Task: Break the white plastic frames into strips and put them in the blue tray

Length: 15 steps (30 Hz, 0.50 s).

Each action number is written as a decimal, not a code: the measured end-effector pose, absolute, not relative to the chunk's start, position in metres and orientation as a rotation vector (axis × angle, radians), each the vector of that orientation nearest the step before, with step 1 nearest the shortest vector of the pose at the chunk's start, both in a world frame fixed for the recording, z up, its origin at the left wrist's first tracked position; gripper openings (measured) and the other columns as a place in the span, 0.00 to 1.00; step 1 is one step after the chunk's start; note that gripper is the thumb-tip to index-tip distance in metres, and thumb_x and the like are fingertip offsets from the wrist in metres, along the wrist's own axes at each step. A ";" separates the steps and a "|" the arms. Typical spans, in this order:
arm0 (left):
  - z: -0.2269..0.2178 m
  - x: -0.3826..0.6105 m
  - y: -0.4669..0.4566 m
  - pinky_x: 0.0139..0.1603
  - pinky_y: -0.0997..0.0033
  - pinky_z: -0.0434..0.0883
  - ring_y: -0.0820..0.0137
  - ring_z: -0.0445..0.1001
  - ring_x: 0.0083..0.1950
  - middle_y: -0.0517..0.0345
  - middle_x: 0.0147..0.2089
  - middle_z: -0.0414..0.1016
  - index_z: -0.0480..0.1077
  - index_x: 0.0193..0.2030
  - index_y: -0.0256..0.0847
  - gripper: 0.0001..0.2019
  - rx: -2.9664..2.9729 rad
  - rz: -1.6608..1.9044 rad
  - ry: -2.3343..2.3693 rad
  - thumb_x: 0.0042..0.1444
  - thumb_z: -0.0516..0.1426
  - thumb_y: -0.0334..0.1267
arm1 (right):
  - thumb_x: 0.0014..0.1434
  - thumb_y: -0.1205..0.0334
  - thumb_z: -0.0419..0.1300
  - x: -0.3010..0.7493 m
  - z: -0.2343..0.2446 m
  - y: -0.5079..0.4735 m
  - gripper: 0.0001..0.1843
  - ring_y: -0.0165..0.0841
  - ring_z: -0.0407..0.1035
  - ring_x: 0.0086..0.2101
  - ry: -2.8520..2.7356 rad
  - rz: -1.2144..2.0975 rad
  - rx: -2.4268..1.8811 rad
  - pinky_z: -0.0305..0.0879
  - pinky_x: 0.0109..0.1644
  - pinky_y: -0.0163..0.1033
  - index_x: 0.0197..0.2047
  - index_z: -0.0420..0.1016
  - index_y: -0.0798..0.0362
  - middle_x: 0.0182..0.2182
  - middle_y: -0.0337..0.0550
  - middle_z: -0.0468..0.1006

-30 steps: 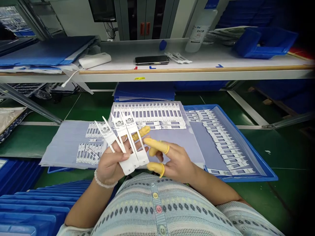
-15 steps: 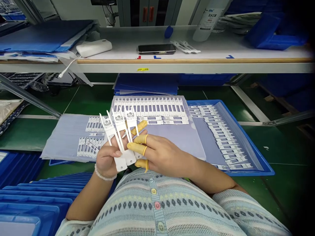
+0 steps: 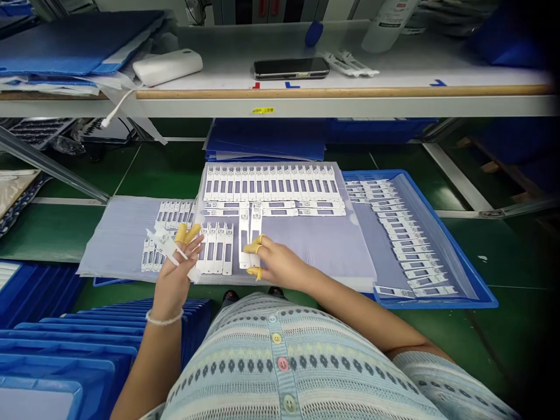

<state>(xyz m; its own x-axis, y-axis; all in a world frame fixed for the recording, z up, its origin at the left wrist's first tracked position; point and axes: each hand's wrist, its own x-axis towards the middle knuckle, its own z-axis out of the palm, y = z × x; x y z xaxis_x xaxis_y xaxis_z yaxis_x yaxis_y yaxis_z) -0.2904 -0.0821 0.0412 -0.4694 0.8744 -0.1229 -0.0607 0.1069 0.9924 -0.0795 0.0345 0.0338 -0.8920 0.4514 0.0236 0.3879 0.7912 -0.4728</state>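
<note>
My left hand (image 3: 175,274) wears yellow finger cots and grips a small bunch of white plastic strips (image 3: 168,248), tilted over the left end of a translucent plastic sheet (image 3: 315,245). My right hand (image 3: 280,265), also in yellow cots, pinches the lower end of a white plastic strip (image 3: 256,230). That strip lies upright on the sheet beside a second one. To their left stands a short group of similar strips (image 3: 216,248). Longer rows of strips (image 3: 271,184) lie farther out on the sheet.
A blue tray (image 3: 437,302) holding rows of white strips sits to the right. Stacked blue crates (image 3: 65,350) fill the lower left. Above, a shelf edge (image 3: 332,93) carries a phone (image 3: 291,68), a white mouse (image 3: 166,66) and a bottle (image 3: 389,23).
Both hands have dropped to the sheet and spread apart, the left moving left. The bunch in my left hand is smaller. Two strips now lie on the sheet at my right fingertips.
</note>
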 end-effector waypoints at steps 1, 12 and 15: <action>0.030 -0.298 -0.089 0.62 0.54 0.65 0.56 0.65 0.63 0.46 0.62 0.67 0.59 0.64 0.44 0.25 0.992 1.345 1.802 0.59 0.53 0.40 | 0.58 0.59 0.64 -0.082 0.023 0.033 0.23 0.39 0.72 0.39 -2.874 0.744 -0.725 0.72 0.41 0.45 0.54 0.69 0.60 0.45 0.53 0.70; -0.037 -0.315 -0.107 0.44 0.60 0.72 0.58 0.72 0.47 0.48 0.44 0.70 0.72 0.54 0.44 0.18 1.775 0.691 2.186 0.56 0.56 0.35 | 0.61 0.57 0.60 -0.106 -0.018 0.025 0.24 0.41 0.72 0.39 -3.122 0.707 -0.828 0.71 0.39 0.43 0.57 0.67 0.60 0.48 0.55 0.68; -0.044 -0.309 -0.105 0.42 0.63 0.73 0.59 0.73 0.44 0.50 0.43 0.71 0.74 0.51 0.47 0.18 1.893 0.623 2.156 0.52 0.61 0.36 | 0.60 0.56 0.60 -0.106 -0.020 0.022 0.24 0.42 0.71 0.41 -3.122 0.645 -0.798 0.71 0.39 0.43 0.56 0.67 0.60 0.47 0.54 0.68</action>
<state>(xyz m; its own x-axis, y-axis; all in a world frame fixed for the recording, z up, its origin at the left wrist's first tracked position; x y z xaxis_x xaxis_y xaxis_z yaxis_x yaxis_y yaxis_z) -0.3089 -0.1048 -0.0440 -0.1564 0.9802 0.1213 0.8937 0.0881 0.4399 -0.1058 0.0221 -0.0198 -0.8722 0.4306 -0.2319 0.4873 0.8061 -0.3357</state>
